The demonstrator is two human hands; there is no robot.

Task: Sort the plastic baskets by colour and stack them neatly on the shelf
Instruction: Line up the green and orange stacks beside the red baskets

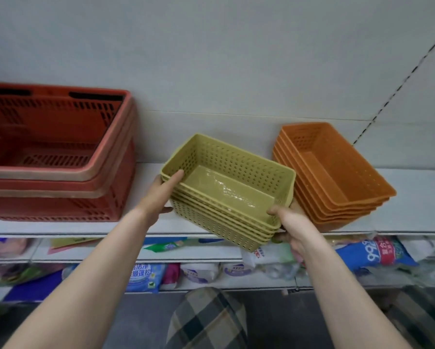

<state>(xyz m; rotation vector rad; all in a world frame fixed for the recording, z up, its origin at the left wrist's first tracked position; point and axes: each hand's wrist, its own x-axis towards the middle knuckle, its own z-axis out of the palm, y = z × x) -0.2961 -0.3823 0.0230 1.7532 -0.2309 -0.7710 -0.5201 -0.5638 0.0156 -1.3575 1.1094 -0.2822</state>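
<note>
A nested stack of several yellow-green perforated baskets (226, 190) is held tilted at the front edge of the white shelf (412, 212), its near corner hanging past the edge. My left hand (165, 195) grips the stack's left end, thumb over the top rim. My right hand (290, 227) holds the near right corner, thumb on the rim and fingers underneath. A stack of several orange baskets (337, 177) sits on the shelf just right of it, almost touching. Whether the yellow-green stack rests on the shelf I cannot tell.
Large red shopping baskets (55, 152), nested, fill the shelf's left side. The grey back wall (211, 59) rises behind. Lower shelves hold packaged goods (377, 253). A plaid-clad leg (206, 321) shows below.
</note>
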